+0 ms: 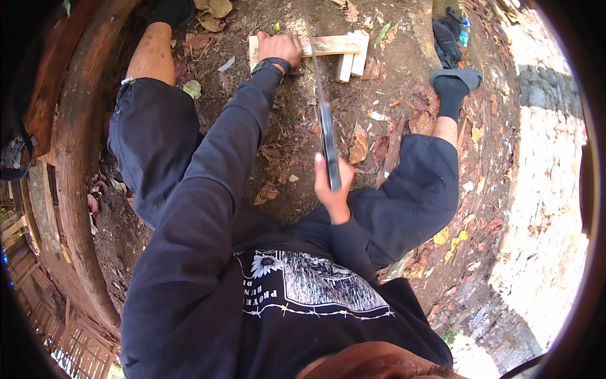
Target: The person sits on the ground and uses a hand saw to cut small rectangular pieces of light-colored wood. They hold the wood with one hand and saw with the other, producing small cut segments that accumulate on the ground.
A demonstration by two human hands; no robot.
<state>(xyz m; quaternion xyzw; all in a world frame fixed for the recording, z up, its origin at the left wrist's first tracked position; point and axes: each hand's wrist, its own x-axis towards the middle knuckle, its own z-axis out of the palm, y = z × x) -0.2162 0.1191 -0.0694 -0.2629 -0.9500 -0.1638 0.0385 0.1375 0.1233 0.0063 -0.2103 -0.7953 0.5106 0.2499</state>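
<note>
Saw point(325, 117) crossing the plank point(338, 45), right hand point(336, 197) wrapped round its handle point(329, 151) on the plank's near side, left hand point(279, 48) clamped on the plank's left part, wood blocks point(345, 68) at its right end

The plank point(336, 45) is pale bare wood, matt and dry-looking. The saw point(327, 136) has a thin metal blade point(317, 77) and a dark handle point(330, 158), smooth with a slight gloss. The shirt point(183, 303) and trousers point(410, 189) are matt, creased cloth. Papery leaves point(358, 145) lie on rough, dull soil point(290, 148). The log point(74, 151) is brown wood; the bottle point(464, 33) looks like shiny plastic.
</note>
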